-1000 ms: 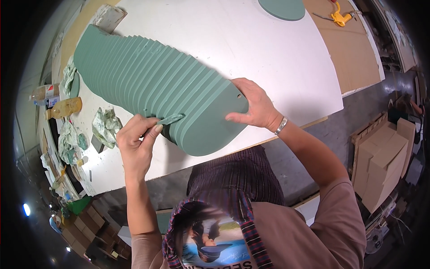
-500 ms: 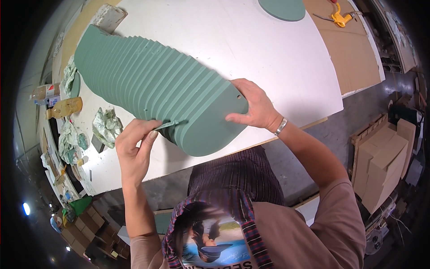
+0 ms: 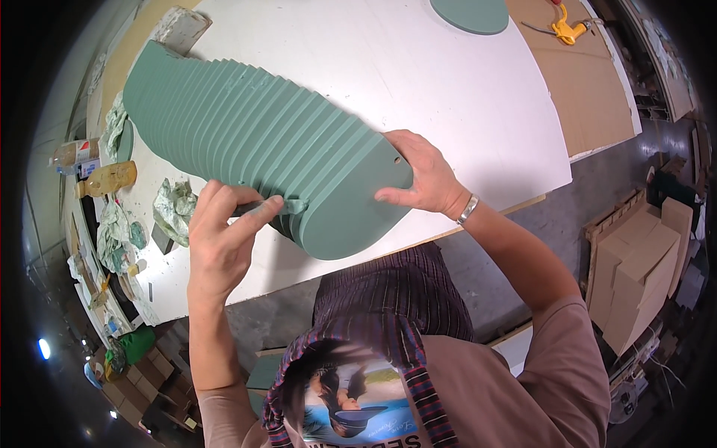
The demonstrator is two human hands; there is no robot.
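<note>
A long row of green rounded panels stands on edge, slightly fanned, across the white table. My right hand grips the nearest panel at its right edge, thumb on its face beside a small hole. At the lower left edge of the row, my left hand is closed in a pinch on a thin, flat, greenish strip. The strip's tip touches the panel edges near the front of the row. Whether it is a blade or a folded sheet I cannot make out.
Crumpled, green-stained paper lies left of my left hand, with a yellowish bottle beyond it. A white-grey block stands behind the row's far end. A green disc-like panel and a yellow spray gun lie farther off.
My left hand has turned and shifted slightly up and left, its fingers now over more of the strip, whose tip has moved a little right. My right hand stays in place.
</note>
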